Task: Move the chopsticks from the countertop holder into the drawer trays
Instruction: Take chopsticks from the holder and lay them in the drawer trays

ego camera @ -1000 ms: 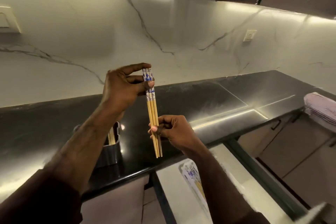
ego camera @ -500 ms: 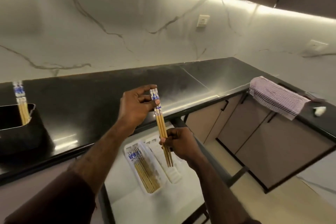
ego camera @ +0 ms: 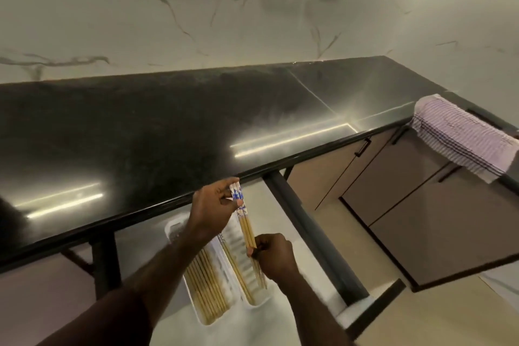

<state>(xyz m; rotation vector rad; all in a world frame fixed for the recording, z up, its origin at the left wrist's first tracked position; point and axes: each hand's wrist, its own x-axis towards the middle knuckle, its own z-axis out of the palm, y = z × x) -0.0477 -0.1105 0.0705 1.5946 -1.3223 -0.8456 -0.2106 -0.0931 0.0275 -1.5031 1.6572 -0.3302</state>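
A small bundle of wooden chopsticks (ego camera: 246, 226) with blue-and-white tops is held by both hands. My left hand (ego camera: 211, 211) pinches the patterned top end, and my right hand (ego camera: 273, 255) grips the lower part. The bundle hangs slanted just above the right white tray (ego camera: 238, 239) in the open drawer (ego camera: 280, 205). That tray holds one chopstick (ego camera: 237, 271). The left white tray (ego camera: 174, 229) holds several chopsticks (ego camera: 206, 286) laid lengthwise. The countertop holder is out of view.
The black countertop (ego camera: 168, 126) runs across the view, its front edge just beyond my hands. A striped purple towel (ego camera: 460, 137) hangs over the counter edge at right. The drawer's dark side rail (ego camera: 311, 236) runs right of the trays. Brown cabinet doors (ego camera: 407, 182) lie beyond.
Both hands have lowered the bundle from above the counter edge down to just over the drawer trays. The view has swung right and down, so the holder has left the frame.
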